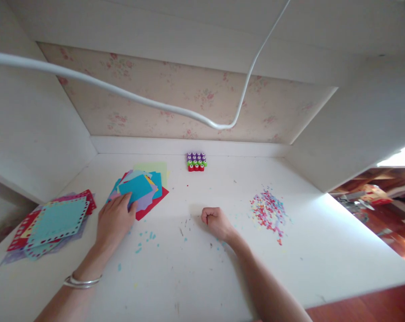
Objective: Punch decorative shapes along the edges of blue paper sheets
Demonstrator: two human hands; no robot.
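My left hand (117, 219) reaches onto a loose pile of coloured paper, thumb and fingers closed at the near edge of a blue paper sheet (137, 187) on top. Under that sheet lie lilac, light blue and red (151, 208) pieces, with a pale green sheet (155, 168) behind. My right hand (217, 222) is curled into a fist on the table's middle. A sliver of a small red craft punch (207, 220) shows inside it; the rest is hidden by the fingers. Small blue paper bits (147, 235) are scattered between my hands.
Purple, green and red craft punches (196, 162) stand in rows near the back wall. Sheets with punched edges (59, 219) are stacked at the left. Multicoloured confetti (268, 208) lies at the right. A white bent cable or tube (175, 108) crosses above the white table (195, 286).
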